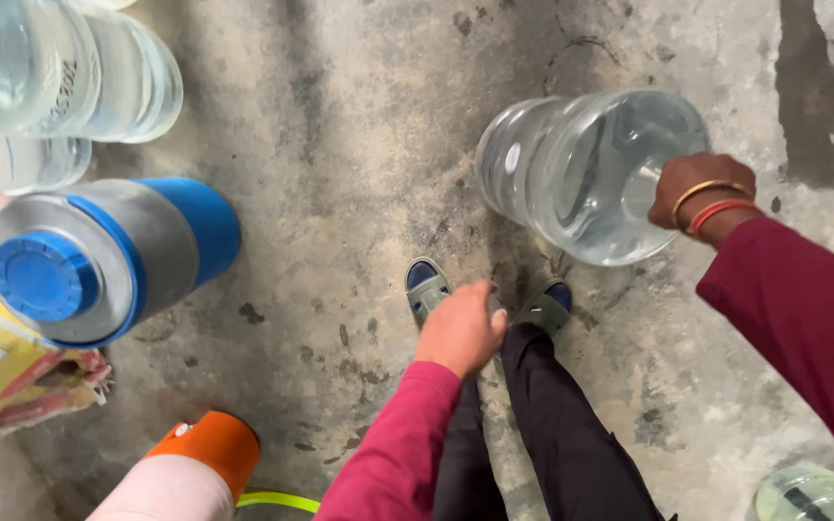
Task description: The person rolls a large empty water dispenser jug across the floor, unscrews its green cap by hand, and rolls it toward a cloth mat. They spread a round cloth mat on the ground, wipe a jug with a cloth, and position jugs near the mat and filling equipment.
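As the person stands on a stained concrete floor, the left hand hangs loosely curled and empty above sandalled feet. Farther out and to the right, the right hand, bangled at the wrist, is closed on the neck end of a large clear water jug. The jug is tilted, its long axis running leftward away from that hand. Beyond, at left, lie a blue-capped grey container and more clear jugs.

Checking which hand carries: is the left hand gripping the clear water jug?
No, the right hand grips the clear water jug; the left hand hangs free.
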`<state>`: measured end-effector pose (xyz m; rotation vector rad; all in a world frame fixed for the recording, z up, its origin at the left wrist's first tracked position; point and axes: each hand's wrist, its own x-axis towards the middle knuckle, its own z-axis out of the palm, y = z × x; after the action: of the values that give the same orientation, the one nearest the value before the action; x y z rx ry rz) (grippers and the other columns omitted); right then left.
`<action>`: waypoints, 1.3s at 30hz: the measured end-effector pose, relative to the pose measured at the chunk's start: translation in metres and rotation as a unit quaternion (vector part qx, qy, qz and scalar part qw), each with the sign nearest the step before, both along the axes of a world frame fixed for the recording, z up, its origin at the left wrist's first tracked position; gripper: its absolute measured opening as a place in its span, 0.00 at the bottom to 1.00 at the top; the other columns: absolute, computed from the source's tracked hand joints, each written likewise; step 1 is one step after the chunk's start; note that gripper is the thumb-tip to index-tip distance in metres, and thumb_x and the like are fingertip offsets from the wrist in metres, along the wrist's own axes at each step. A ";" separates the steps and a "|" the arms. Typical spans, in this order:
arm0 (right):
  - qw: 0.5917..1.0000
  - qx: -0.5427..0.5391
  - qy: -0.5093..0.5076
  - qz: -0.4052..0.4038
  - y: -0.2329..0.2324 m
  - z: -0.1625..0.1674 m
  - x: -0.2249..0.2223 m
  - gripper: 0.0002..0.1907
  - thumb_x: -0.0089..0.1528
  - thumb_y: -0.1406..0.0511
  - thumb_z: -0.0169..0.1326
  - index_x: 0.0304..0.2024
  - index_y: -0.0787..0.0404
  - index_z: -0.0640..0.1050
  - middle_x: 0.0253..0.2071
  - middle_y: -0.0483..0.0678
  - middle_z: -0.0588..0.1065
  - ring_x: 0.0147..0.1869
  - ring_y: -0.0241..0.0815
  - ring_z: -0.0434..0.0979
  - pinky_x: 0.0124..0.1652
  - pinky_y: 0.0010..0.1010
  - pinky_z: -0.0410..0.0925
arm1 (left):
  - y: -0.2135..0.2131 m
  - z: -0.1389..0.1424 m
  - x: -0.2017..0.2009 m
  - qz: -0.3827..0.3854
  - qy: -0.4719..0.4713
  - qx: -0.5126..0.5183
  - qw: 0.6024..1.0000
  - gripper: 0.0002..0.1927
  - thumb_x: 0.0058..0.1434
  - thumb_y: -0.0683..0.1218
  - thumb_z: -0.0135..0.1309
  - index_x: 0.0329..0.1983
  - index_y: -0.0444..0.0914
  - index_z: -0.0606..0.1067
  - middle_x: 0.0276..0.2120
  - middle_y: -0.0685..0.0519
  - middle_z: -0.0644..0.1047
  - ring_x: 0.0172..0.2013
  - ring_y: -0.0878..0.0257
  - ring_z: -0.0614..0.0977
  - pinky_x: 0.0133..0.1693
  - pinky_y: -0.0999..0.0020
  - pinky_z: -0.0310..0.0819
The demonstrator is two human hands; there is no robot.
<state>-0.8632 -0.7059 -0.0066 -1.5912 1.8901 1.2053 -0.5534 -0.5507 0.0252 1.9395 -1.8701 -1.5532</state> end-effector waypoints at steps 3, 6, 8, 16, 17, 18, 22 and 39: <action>0.999 -0.003 0.002 -0.050 -0.014 0.001 0.019 0.18 0.53 0.64 0.61 0.43 0.64 0.87 0.45 0.63 0.83 0.49 0.63 0.85 0.48 0.46 0.77 | 0.011 -0.010 0.020 0.027 -0.016 0.024 0.999 0.21 0.60 0.51 0.56 0.54 0.38 0.74 0.47 0.42 0.79 0.49 0.44 0.80 0.50 0.51 0.74; 0.996 -0.055 -0.047 -0.054 -0.028 -0.004 0.041 0.20 0.52 0.62 0.62 0.45 0.65 0.85 0.47 0.66 0.80 0.51 0.67 0.81 0.51 0.47 0.74 | 0.028 -0.013 0.031 0.052 -0.016 0.029 0.998 0.21 0.60 0.51 0.57 0.54 0.38 0.73 0.48 0.42 0.79 0.50 0.44 0.79 0.50 0.50 0.73; 0.997 -0.063 -0.045 -0.021 -0.044 -0.006 0.051 0.20 0.54 0.61 0.60 0.44 0.67 0.85 0.45 0.68 0.81 0.50 0.67 0.82 0.51 0.48 0.74 | 0.037 -0.012 0.037 0.070 -0.004 0.034 0.997 0.21 0.60 0.51 0.57 0.54 0.39 0.73 0.49 0.42 0.78 0.51 0.44 0.79 0.50 0.50 0.72; 0.996 -0.039 -0.029 0.071 -0.061 0.003 0.063 0.19 0.54 0.60 0.64 0.44 0.64 0.86 0.46 0.65 0.81 0.50 0.64 0.83 0.51 0.47 0.75 | 0.046 0.001 0.058 0.168 0.052 0.012 0.984 0.19 0.61 0.51 0.56 0.54 0.41 0.74 0.50 0.45 0.80 0.52 0.47 0.80 0.52 0.54 0.74; 0.994 -0.027 -0.022 0.102 -0.060 0.002 0.065 0.18 0.54 0.61 0.65 0.44 0.62 0.85 0.46 0.63 0.82 0.50 0.63 0.83 0.51 0.47 0.76 | 0.043 0.000 0.060 0.162 0.046 0.036 0.985 0.19 0.61 0.51 0.55 0.54 0.41 0.74 0.50 0.45 0.79 0.52 0.47 0.80 0.51 0.54 0.74; 0.991 -0.016 -0.017 0.134 -0.059 0.000 0.068 0.17 0.54 0.61 0.66 0.44 0.60 0.85 0.46 0.61 0.82 0.51 0.61 0.83 0.50 0.47 0.76 | 0.040 -0.001 0.062 0.156 0.036 0.058 0.985 0.19 0.61 0.51 0.55 0.55 0.41 0.74 0.49 0.45 0.79 0.52 0.47 0.79 0.51 0.54 0.73; 0.980 -0.058 0.006 0.193 -0.052 -0.008 0.076 0.10 0.56 0.65 0.61 0.39 0.58 0.86 0.43 0.55 0.83 0.49 0.56 0.85 0.45 0.46 0.78 | 0.025 -0.005 0.069 0.161 0.017 0.066 0.985 0.19 0.62 0.51 0.55 0.55 0.41 0.74 0.49 0.45 0.79 0.51 0.45 0.79 0.51 0.52 0.73; 0.967 -0.173 -0.093 0.164 -0.051 -0.010 0.070 0.10 0.54 0.68 0.58 0.38 0.62 0.82 0.39 0.55 0.81 0.41 0.56 0.85 0.38 0.44 0.77 | -0.060 0.000 0.015 0.126 0.028 0.027 0.991 0.18 0.62 0.49 0.55 0.53 0.38 0.74 0.49 0.42 0.79 0.51 0.44 0.78 0.52 0.53 0.72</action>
<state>-0.7935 -0.7573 -0.0169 -2.1896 1.8374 0.8292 -0.5387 -0.6109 0.0254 2.0374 -1.5075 -1.5776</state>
